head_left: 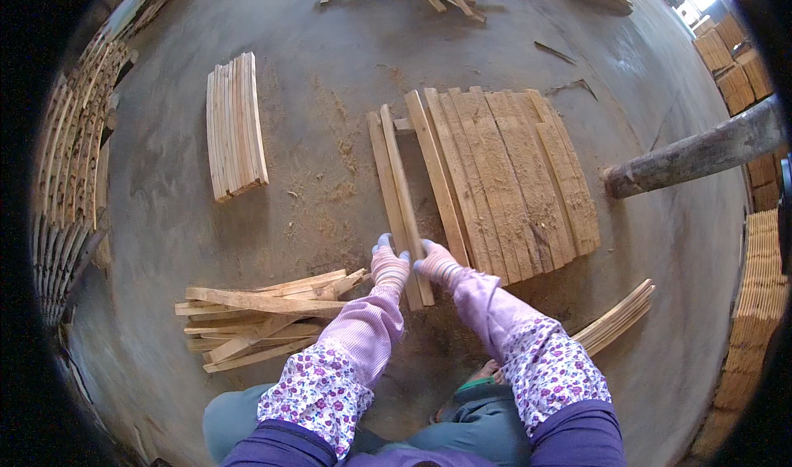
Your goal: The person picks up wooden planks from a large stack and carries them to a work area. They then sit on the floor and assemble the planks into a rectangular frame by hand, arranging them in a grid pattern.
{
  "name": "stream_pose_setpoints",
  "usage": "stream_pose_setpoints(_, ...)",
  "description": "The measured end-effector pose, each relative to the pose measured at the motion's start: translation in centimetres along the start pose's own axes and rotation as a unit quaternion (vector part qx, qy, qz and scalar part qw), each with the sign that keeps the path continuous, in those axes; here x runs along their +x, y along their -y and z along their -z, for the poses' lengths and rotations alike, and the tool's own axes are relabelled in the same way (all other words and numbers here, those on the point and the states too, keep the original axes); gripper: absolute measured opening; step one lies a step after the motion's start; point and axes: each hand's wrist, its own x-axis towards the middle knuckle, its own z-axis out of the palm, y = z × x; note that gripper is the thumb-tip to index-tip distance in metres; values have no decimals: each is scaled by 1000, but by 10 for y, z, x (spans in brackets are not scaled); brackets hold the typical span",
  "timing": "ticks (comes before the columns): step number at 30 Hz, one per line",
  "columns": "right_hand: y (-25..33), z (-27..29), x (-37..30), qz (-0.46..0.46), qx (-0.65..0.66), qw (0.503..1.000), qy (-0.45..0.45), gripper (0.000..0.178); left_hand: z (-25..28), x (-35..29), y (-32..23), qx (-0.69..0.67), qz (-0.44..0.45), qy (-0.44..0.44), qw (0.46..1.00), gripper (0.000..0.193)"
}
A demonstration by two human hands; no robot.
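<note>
wooden strips (401, 186), two of them, lie side by side on the floor (305, 54), just off the left edge of a row of boards (520, 186), their near ends between our two hands. we have our left hand (389, 266) at the outer left side, fingers half curled, and our right hand (437, 263) at the other side, fingertips drawn in toward the wood. whether either one pinches firmly we cannot tell, since the undersides are hidden. one narrow board (437, 178) lies between the pair and the row, and a short crosspiece (403, 125) shows in the gap near the far ends.

toward the floor's left edge we see a neat bundle (238, 126); nearer, beside our left sleeve (318, 393), a jumbled pile (260, 302). a small stack (615, 317) pokes out past our right sleeve (554, 372), and a round post (693, 149) slants in from the floor's right edge.

our worry is the far ends: with both hands at the near ends only, we judge that a lift or twist could make them swing or splay and knock the crosspiece or the narrow board. uneven pressure could slide one strip past the other, and sawdust (326, 195) on the wood would make that likelier. if our hold slackened, the near ends could drop close to our foot (492, 371). rough edges could also leave splinters.
</note>
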Motion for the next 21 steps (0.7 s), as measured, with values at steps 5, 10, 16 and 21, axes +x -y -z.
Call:
stream_pose_setpoints(5,-10,43,7,13,90,995,42,50,16,-25,-25,46,33,52,997,87)
stream_pose_setpoints(10,-23,56,-6,32,158,987,28,60,9,-22,-26,44,70,26,996,105)
stream_pose_setpoints(16,-20,48,-27,120,120,985,13,76,-5,13,2,-107,54,119,986,83)
stream_pose_setpoints(21,9,39,-41,118,-89,988,-43,99,-31,25,42,-343,66,141,926,43)
